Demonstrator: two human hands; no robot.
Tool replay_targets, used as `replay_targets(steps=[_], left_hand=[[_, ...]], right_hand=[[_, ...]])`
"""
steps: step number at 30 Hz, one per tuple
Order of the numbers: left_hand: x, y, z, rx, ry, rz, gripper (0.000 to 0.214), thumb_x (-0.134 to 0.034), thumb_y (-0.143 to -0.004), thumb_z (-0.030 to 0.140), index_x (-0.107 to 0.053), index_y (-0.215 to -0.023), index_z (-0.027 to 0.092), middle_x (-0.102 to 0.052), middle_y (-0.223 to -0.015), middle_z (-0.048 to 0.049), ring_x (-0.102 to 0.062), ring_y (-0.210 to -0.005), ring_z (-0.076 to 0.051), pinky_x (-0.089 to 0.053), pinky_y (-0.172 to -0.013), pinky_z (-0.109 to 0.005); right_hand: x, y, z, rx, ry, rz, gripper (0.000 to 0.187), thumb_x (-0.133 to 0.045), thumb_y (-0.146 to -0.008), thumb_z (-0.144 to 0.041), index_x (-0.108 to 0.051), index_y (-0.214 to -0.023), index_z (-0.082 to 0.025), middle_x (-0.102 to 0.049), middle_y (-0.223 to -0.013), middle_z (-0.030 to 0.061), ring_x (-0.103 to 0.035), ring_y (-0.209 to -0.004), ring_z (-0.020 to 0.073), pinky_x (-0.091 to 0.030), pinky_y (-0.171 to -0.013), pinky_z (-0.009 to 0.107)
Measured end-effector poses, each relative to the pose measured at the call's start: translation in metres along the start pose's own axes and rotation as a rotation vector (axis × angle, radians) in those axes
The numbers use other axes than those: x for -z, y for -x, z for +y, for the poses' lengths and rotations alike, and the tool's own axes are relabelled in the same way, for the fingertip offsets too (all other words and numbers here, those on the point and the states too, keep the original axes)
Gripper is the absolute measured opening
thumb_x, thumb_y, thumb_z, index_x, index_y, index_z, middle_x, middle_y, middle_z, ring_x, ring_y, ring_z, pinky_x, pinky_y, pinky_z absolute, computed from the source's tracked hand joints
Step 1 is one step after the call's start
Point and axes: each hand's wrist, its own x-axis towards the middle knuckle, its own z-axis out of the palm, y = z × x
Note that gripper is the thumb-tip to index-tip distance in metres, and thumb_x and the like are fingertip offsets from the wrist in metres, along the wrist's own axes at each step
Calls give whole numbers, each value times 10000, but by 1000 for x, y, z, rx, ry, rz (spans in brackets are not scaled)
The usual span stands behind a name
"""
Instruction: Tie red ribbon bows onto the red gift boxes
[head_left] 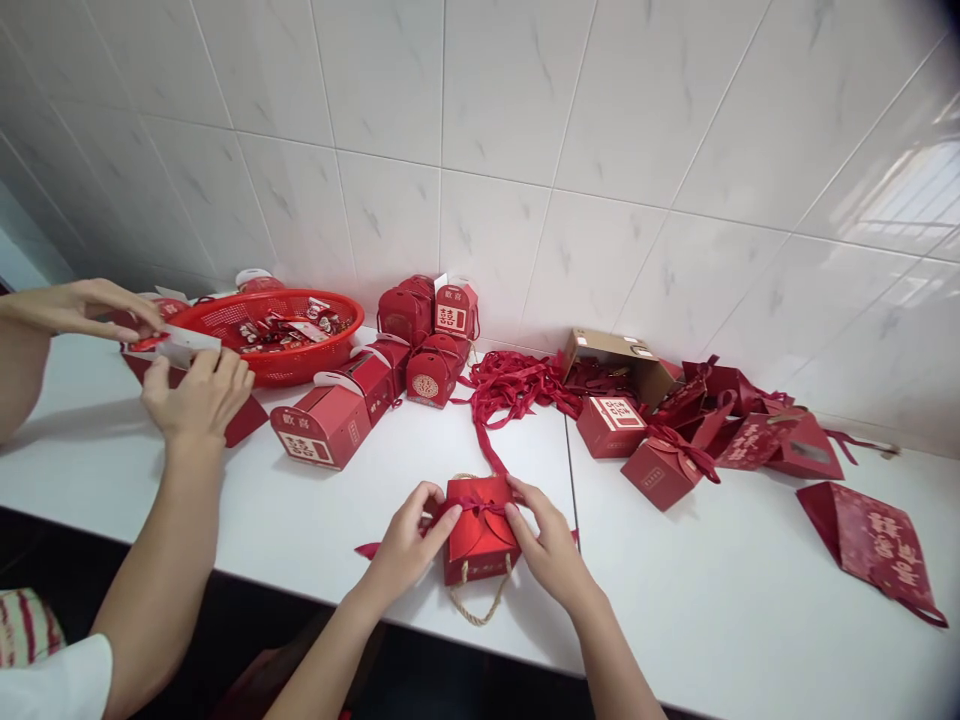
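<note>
A small red gift box (478,540) with a beige rope handle lies on the white counter (720,600) near its front edge. A dark red ribbon (474,507) crosses its top. My left hand (409,545) pinches the ribbon at the box's left side. My right hand (546,545) pinches it at the right side. Both hands have their fingers closed on the ribbon and rest against the box.
A heap of loose red ribbons (517,385) lies behind the box. Closed red boxes (330,425) stand to the left, folded boxes and a cardboard box (615,352) to the right. A co-worker's hands (199,395) work beside a red basket (289,365) at far left.
</note>
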Motion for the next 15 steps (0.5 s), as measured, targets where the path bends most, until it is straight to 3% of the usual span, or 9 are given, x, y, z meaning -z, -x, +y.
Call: replay_targets(steps=[2, 4, 6, 8, 12, 15], left_hand=[[-1, 0, 4, 13, -19, -46, 277, -495, -896, 460, -457, -774, 214, -456, -690, 45, -489, -651, -140, -426, -630, -247], [3, -1, 6, 21, -38, -77, 324, -459, -907, 468, -444, -715, 208, -424, -647, 49, -450, -625, -136, -396, -617, -242], [12, -2, 6, 38, -74, -74, 331, -418, -919, 455, -461, -710, 202, -451, -658, 40, -456, -643, -141, -386, -631, -245], [23, -5, 6, 98, -118, -136, 283, -391, -917, 414, -510, -775, 200, -493, -675, 33, -477, -655, -148, -387, -640, -248], [42, -14, 15, 208, -109, -540, 154, -541, -775, 297, -634, -781, 175, -584, -600, 23, -546, -594, -153, -419, -594, -242], [46, -17, 28, 192, -11, -833, 137, -638, -697, 273, -725, -703, 167, -585, -493, 23, -514, -473, -123, -408, -507, -220]], right_hand=[[-5, -3, 4, -90, -42, 33, 408, -495, -928, -407, -539, -1279, -204, -647, -1053, 91, -646, -811, 196, -536, -719, 331], [-3, -3, 8, -164, -81, 92, 417, -543, -892, -420, -524, -1243, -196, -583, -779, 5, -543, -579, 142, -468, -553, 278], [5, 0, 10, -185, -134, 102, 334, -583, -865, -409, -514, -1125, -210, -425, -621, -77, -409, -484, 108, -376, -485, 239], [17, 3, 8, -147, -143, 52, 174, -582, -863, -366, -485, -902, -227, -335, -587, -98, -318, -468, 91, -300, -464, 221], [44, 9, -7, 97, 95, -127, 239, -552, -784, -169, -389, -614, -207, -403, -673, -34, -389, -572, 106, -313, -522, 234], [52, 11, -16, 160, 335, -118, 185, -545, -731, -107, -480, -579, -190, -427, -743, -5, -459, -628, 121, -358, -565, 247]])
